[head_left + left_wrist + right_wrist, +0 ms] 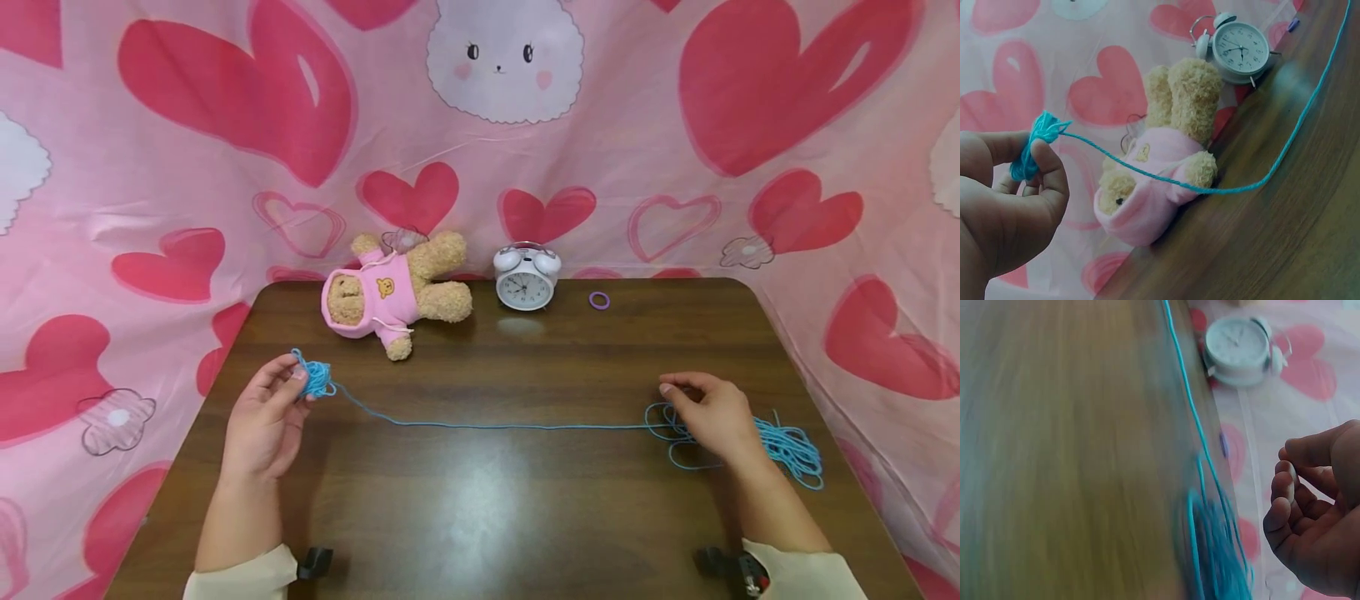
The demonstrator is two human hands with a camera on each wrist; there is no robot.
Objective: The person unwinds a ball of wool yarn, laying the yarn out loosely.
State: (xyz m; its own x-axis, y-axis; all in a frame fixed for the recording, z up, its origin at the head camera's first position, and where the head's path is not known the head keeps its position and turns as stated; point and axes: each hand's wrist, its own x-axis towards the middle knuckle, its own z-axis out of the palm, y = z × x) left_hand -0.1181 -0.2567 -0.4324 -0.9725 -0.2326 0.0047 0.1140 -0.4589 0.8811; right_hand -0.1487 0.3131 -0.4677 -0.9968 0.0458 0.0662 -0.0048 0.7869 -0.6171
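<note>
Between thumb and fingers, my left hand [264, 425] pinches a small wound bundle of blue yarn [319, 380], held up over the left side of the table. From that bundle a single yarn strand [487, 427] runs across to a loose yarn pile [792, 452] on the right. My right hand [714, 418] hovers by the pile, overlapping some of its loops in the head view. The right wrist view shows the fingers [1280, 512] loosely curled with nothing between them, and the yarn passing beside the hand.
A teddy bear [390, 292] in a pink hoodie lies at the back left of the brown table [480, 508]. Right of it stand a white alarm clock [525, 287] and a purple ring [599, 301]. A heart-patterned pink cloth [465, 142] hangs behind.
</note>
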